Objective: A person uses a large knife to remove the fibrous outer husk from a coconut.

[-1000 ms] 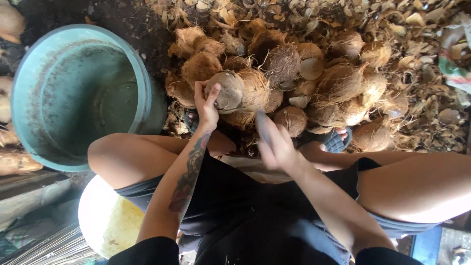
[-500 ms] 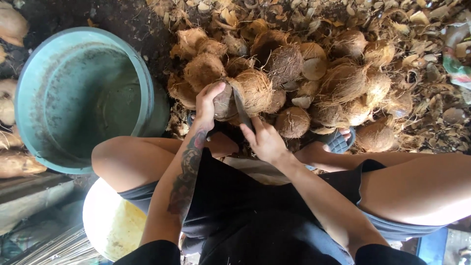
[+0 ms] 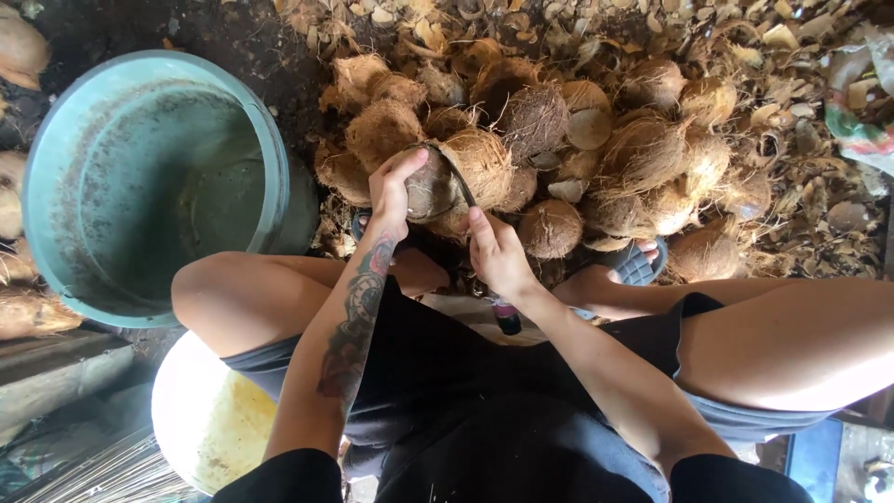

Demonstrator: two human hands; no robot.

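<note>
- The left hand (image 3: pixel 391 191) is gripping a husked coconut (image 3: pixel 430 186), its fingers wrapped over the near-left side and clamped on the shell, thumb stretching across the top.
- The coconut is sitting above the person's knees, at the near edge of a pile of fibrous brown coconuts (image 3: pixel 559 140) on the ground.
- The right hand (image 3: pixel 498 256) is closing its fingers tightly around the handle of a curved blade (image 3: pixel 458 177); the dark metal is arcing over the top of the held coconut and touching it.
- The handle's dark end (image 3: pixel 507 321) is sticking out below the right wrist.
- A large teal plastic tub (image 3: pixel 270 158) is standing to the left of the pile, just beside the left knee.
- A pale yellow bucket (image 3: pixel 200 419) is showing under the left thigh.
- Dry husk scraps (image 3: pixel 801 112) are lying over the ground beyond and to the right of the pile.
</note>
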